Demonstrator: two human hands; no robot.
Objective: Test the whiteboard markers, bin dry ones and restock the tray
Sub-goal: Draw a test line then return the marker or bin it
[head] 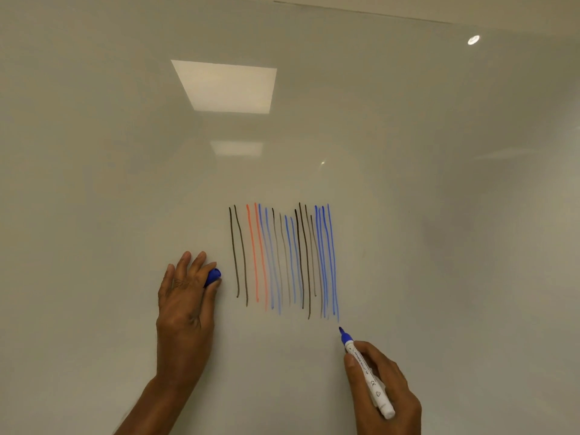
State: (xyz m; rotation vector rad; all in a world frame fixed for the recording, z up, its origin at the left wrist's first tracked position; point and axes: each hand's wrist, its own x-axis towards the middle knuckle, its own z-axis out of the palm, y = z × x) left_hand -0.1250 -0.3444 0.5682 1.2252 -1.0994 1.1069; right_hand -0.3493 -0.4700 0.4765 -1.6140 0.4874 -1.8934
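A glossy, pale whiteboard [94,152] fills the view, its top edge showing along the upper right. About midway across the board and below its centre stands a tight row of roughly upright test lines [282,255]. Two are black on the left, then two red-orange, then blue, grey-brown and black ones mixed, with a dense cluster of blue at the right end. Some of the grey and light blue strokes look faint beside the darker ones.

The right hand [386,390] has its fingers and thumb curled round a white-barrelled blue marker [365,370], which is uncapped and slants up and to the left. Its blue tip [341,330] sits just below the lower end of the rightmost blue line; whether it touches the board I cannot tell.

The left hand [185,306] is just left of the black lines, near them but apart. It pinches the blue cap [213,276] between thumb and forefinger, while the other fingers stretch upward, nearly straight, against or close to the board.

The surface mirrors two rectangular ceiling panels [224,86] above the lines and a small round lamp [473,39] near the top right corner
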